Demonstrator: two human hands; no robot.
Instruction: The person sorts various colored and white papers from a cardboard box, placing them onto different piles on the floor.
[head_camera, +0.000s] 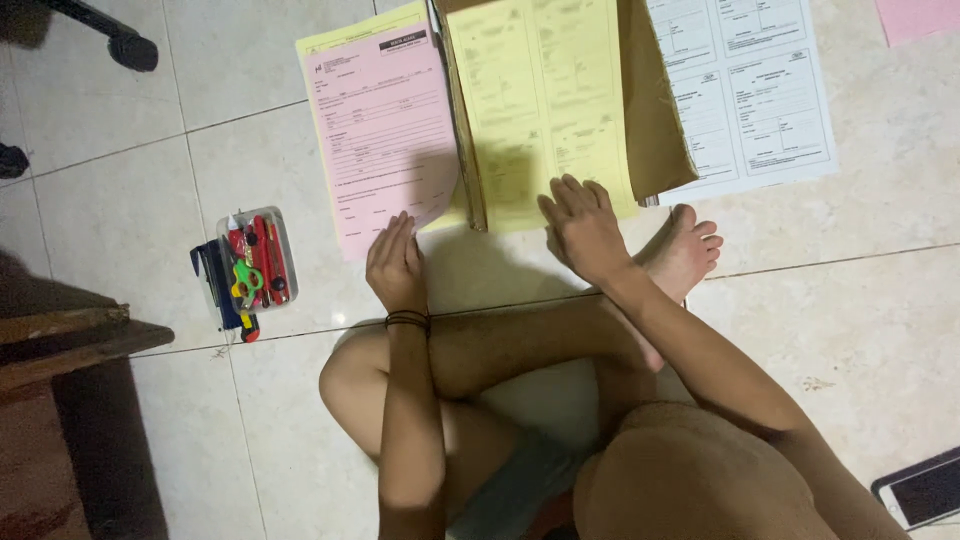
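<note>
The person sits cross-legged on a pale tiled floor (150, 200), and everything is best placed from the yellow form stack (540, 100) lying ahead of the knees; the right hand (585, 228) rests flat on the near edge of that stack, fingers together and extended, gripping nothing; the left hand (397, 262) lies just to the left of it, palm down with fingers close together, on the near corner of the pink form (385, 130), also holding nothing.

As a judgement, squaring such thin sheets goes best with flat palms and light, even pressure, one hand pinning while the other nudges the edges; pinching would crease the paper, and the pink sheet's near right corner is already curling upward against the yellow stack.

The forms are thin, matte, rectangular and printed in small lines; a brown paper cover (655, 100) sits under the yellow stack's right side, stiffer and duller; to the right of that lie white printed sheets (750, 90); well to the left of the yellow stack stands a clear plastic box (257, 258) of glossy red and green tools; a bare foot (685, 255) rests just beside the stack's near right corner; a phone (925, 490) lies far to the near right.
</note>
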